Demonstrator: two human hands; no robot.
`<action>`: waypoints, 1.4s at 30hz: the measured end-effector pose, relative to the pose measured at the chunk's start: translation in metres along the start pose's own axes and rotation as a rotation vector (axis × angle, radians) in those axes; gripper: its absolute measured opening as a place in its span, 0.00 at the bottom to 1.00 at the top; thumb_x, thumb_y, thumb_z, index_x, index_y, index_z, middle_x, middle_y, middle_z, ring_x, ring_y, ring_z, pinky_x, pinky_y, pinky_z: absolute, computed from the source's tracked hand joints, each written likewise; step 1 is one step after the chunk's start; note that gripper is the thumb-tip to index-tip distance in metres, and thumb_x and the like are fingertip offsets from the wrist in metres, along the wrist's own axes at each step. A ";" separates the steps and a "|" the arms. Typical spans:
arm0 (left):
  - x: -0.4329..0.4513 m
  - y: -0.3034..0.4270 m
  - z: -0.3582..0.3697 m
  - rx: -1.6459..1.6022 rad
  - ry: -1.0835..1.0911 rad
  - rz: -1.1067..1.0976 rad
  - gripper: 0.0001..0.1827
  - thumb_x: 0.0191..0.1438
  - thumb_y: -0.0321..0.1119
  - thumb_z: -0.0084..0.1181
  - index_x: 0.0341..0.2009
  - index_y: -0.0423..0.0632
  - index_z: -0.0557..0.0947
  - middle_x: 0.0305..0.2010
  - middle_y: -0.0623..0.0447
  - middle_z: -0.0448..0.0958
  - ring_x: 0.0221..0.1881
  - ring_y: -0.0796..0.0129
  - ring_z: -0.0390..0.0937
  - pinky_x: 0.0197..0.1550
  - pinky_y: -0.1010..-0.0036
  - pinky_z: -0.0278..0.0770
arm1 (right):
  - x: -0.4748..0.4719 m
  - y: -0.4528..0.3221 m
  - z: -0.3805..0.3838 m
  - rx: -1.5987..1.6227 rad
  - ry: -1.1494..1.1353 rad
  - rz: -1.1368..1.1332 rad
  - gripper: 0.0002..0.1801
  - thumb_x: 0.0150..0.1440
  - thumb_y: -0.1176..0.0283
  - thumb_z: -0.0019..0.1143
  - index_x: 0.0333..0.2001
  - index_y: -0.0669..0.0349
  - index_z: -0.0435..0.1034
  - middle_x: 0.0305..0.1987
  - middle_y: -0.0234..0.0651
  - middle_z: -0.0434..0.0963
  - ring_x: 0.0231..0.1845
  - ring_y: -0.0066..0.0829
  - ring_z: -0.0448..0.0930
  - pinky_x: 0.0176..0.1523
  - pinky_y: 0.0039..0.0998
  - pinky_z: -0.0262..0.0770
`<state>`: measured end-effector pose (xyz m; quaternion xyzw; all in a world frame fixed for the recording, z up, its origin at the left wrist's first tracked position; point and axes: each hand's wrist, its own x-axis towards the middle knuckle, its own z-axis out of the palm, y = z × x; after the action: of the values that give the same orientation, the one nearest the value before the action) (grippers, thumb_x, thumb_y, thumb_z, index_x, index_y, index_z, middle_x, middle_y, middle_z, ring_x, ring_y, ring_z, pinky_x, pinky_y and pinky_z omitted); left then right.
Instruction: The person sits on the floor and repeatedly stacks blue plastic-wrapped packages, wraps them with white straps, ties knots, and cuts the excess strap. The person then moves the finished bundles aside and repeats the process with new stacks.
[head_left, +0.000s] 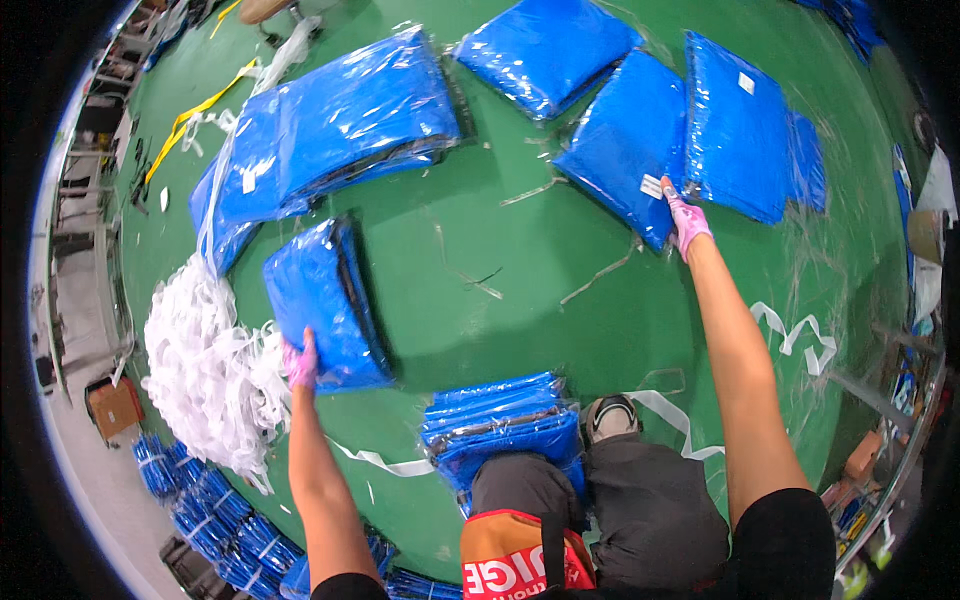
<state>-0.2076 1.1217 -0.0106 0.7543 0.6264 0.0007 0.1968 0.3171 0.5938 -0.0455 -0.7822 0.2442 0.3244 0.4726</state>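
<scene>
My left hand (301, 360), in a pink glove with bare fingertips, grips the lower left edge of a folded blue packet in clear plastic (319, 300). My right hand (681, 217), gloved alike, holds the lower right edge of another plastic-wrapped blue packet (630, 135), its thumb beside a small white label (652, 187). The fingers under both packets are hidden. A further labelled blue packet (739, 127) lies just right of my right hand. Between my arms, a stack of blue packets (499, 420) sits against my knee.
A heap of white ribbon (206, 360) lies left of my left hand. Larger blue packets (352, 112) lie at the upper left, one more (547, 52) at the top. Tied blue bundles (217, 517) line the lower left. Loose white strap (667, 420) lies by my shoe (613, 418).
</scene>
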 end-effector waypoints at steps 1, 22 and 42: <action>-0.015 0.071 0.032 -0.064 -0.064 -0.102 0.54 0.44 0.66 0.55 0.64 0.38 0.56 0.61 0.34 0.63 0.60 0.48 0.64 0.61 0.63 0.62 | 0.030 0.014 -0.031 -0.017 0.061 -0.030 0.58 0.40 0.39 0.64 0.63 0.68 0.52 0.66 0.49 0.57 0.67 0.44 0.58 0.64 0.51 0.55; -0.209 0.249 -0.008 -0.605 -1.342 0.284 0.44 0.57 0.52 0.51 0.69 0.54 0.42 0.66 0.41 0.54 0.61 0.55 0.62 0.41 0.62 0.78 | -0.247 0.024 -0.027 -0.863 -0.477 -1.264 0.32 0.56 0.51 0.48 0.55 0.65 0.60 0.47 0.43 0.71 0.45 0.34 0.73 0.46 0.30 0.73; -0.228 0.338 0.150 -0.948 -1.532 -0.130 0.48 0.47 0.46 0.65 0.64 0.39 0.54 0.55 0.46 0.71 0.52 0.62 0.72 0.54 0.67 0.72 | -0.215 -0.036 -0.079 -1.519 0.019 -0.791 0.25 0.55 0.44 0.48 0.29 0.56 0.75 0.26 0.43 0.77 0.29 0.41 0.78 0.34 0.39 0.73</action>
<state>0.0998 0.8155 0.0073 0.3513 0.2990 -0.2549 0.8498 0.2198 0.5550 0.1608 -0.9170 -0.3264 0.2047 -0.1034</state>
